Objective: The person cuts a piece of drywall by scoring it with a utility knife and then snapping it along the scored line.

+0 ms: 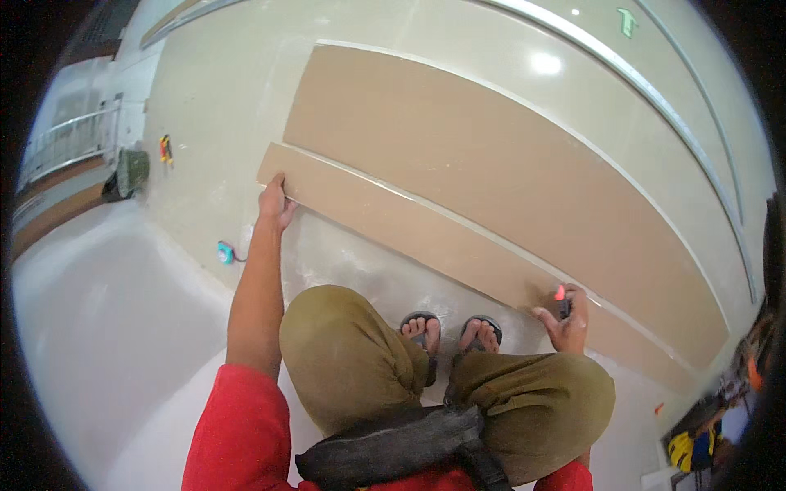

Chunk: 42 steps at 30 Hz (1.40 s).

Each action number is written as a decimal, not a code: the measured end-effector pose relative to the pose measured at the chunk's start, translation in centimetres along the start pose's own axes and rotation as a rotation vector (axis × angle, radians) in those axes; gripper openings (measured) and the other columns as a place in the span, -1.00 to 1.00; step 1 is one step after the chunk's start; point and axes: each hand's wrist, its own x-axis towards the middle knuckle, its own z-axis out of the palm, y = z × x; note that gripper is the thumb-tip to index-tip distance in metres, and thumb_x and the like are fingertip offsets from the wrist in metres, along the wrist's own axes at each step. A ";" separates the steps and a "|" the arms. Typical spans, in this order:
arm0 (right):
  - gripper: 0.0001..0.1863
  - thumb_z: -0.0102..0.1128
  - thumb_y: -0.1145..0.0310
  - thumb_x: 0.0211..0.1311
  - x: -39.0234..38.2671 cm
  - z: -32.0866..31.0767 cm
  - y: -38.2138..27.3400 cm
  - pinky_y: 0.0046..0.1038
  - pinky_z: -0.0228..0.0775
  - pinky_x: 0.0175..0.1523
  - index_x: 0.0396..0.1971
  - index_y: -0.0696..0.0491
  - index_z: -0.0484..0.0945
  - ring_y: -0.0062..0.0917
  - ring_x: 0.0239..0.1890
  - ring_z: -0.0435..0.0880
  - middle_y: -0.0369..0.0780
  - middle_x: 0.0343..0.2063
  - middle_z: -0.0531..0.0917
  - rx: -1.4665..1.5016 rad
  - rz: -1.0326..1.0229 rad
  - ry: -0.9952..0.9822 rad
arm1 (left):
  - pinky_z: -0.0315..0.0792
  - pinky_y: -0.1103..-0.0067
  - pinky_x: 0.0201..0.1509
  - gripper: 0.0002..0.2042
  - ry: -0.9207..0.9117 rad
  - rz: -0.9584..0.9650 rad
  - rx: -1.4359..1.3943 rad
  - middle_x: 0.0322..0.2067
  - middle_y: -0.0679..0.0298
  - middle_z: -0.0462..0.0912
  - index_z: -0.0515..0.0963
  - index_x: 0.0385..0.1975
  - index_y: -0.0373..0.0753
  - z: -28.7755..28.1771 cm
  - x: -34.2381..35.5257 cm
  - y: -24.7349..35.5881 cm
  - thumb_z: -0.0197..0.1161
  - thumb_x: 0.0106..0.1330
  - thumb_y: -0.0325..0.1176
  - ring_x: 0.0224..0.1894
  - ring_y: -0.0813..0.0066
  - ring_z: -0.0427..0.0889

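Note:
A long, narrow brown board strip (393, 219) lies along the near side of a wide brown board (475, 155), with a thin pale line between them. My left hand (277, 203) grips the strip's near edge close to its left end, fingers on top. Toward the strip's right part, my right hand (568, 321) is closed around a small dark handheld tool with a red end (562, 299). That tool's working tip is hidden, so its exact kind does not show. My knees are bent, and my sandalled feet (422, 331) stand just short of the strip.
To the left on the pale floor lie a teal tape measure (225, 252) and a small yellow-and-red tool (166, 149). Long metal channels (622, 69) run beyond the wide board. A railing (70, 147) stands far left; a yellow-and-dark bag (684, 450) sits at lower right.

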 end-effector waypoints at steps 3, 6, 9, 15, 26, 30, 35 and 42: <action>-0.39 0.73 0.33 0.03 1.3 -0.3 -1.3 -0.35 0.54 -0.13 0.02 0.14 0.53 -0.43 -0.23 0.65 -0.15 -0.21 0.71 -0.007 0.007 0.158 | 0.64 0.21 0.23 -0.58 -0.065 0.034 -0.119 0.15 0.13 0.65 0.43 0.29 -0.31 -0.1 -3.4 0.9 0.06 0.62 -0.15 0.16 0.18 0.69; -0.53 0.58 0.20 0.24 1.5 -1.0 1.4 -0.36 0.51 -0.15 0.00 0.13 0.59 -0.47 -0.25 0.63 -0.14 -0.28 0.73 0.019 0.168 -0.134 | 0.62 0.28 0.24 -0.57 -0.083 0.086 -0.205 0.15 0.19 0.67 0.43 0.29 -0.25 -1.8 -6.1 3.3 0.03 0.63 -0.09 0.18 0.22 0.68; -0.61 0.41 0.09 0.38 2.2 -1.7 9.5 -0.35 0.50 -0.17 -0.07 0.11 0.63 -0.49 -0.30 0.61 -0.17 -0.34 0.74 0.359 0.459 -0.155 | 0.61 0.33 0.24 -0.52 -0.094 0.048 -0.201 0.18 0.22 0.65 0.43 0.32 -0.20 0.9 -8.5 3.8 0.05 0.62 0.01 0.20 0.28 0.66; -0.69 0.37 0.11 0.36 3.7 -3.5 7.1 -0.28 0.48 -0.25 -0.32 0.09 0.70 -0.50 -0.43 0.63 -0.23 -0.41 0.75 -0.124 0.154 -0.047 | 0.49 0.22 0.36 -0.29 -0.190 0.027 -0.147 0.43 0.20 0.42 0.27 0.50 -0.14 2.6 -9.1 6.9 0.02 0.58 0.26 0.39 0.20 0.49; -0.72 0.61 0.41 0.15 -2.6 -6.7 -1.1 -0.38 0.58 -0.13 -0.18 0.14 0.74 -0.42 -0.36 0.75 -0.13 -0.36 0.80 -0.003 0.297 0.403 | 0.42 0.09 0.40 -0.03 -0.097 -0.042 0.076 0.37 -0.13 0.42 0.22 0.46 -0.31 11.0 -4.0 9.3 0.15 0.37 0.48 0.38 0.01 0.49; -0.72 0.54 0.49 0.21 -5.5 -5.8 1.1 -0.37 0.62 -0.02 -0.08 0.11 0.73 -0.34 -0.22 0.81 -0.10 -0.20 0.81 -0.138 0.229 0.538 | 0.61 0.14 0.27 -0.40 -0.413 -0.024 0.097 0.07 -0.05 0.66 0.37 0.20 -0.38 15.2 -2.5 10.5 0.31 0.49 0.03 0.18 0.05 0.67; -0.70 0.50 0.54 0.23 -4.9 -4.7 2.9 -0.33 0.63 0.07 -0.03 0.10 0.71 -0.29 -0.08 0.83 -0.09 -0.09 0.81 -0.160 0.269 0.678 | 0.63 0.23 0.30 -0.57 -0.521 -0.063 0.081 0.14 0.03 0.61 0.42 0.22 -0.39 17.2 -2.2 11.1 0.32 0.49 -0.31 0.20 0.12 0.65; -0.73 0.44 0.59 0.30 -3.0 -4.4 6.5 -0.35 0.67 0.10 -0.01 0.10 0.72 -0.35 -0.02 0.82 -0.12 -0.04 0.81 -0.188 0.110 0.733 | 0.59 0.28 0.36 -0.56 -0.483 -0.014 0.229 0.17 0.00 0.56 0.39 0.24 -0.42 18.0 -1.0 9.0 0.30 0.51 -0.30 0.24 0.15 0.61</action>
